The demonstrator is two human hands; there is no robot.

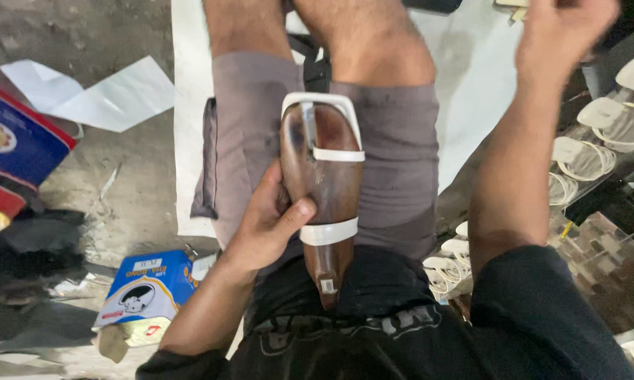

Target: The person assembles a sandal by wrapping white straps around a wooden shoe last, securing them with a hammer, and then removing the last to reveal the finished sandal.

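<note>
While the left hand [271, 225] clamps the wooden last [324, 190] on the lap, white straps [329, 231] across it, the right hand [563, 35] is raised, blurred, grip unclear; the last looks rigid, smooth and weighty, best held at its waist.

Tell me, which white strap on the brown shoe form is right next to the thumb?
The lowest white strap, the flat band across the narrow part of the brown wooden shoe form. The left hand has its thumb beside it; the middle strap and top loop sit farther off.
</note>
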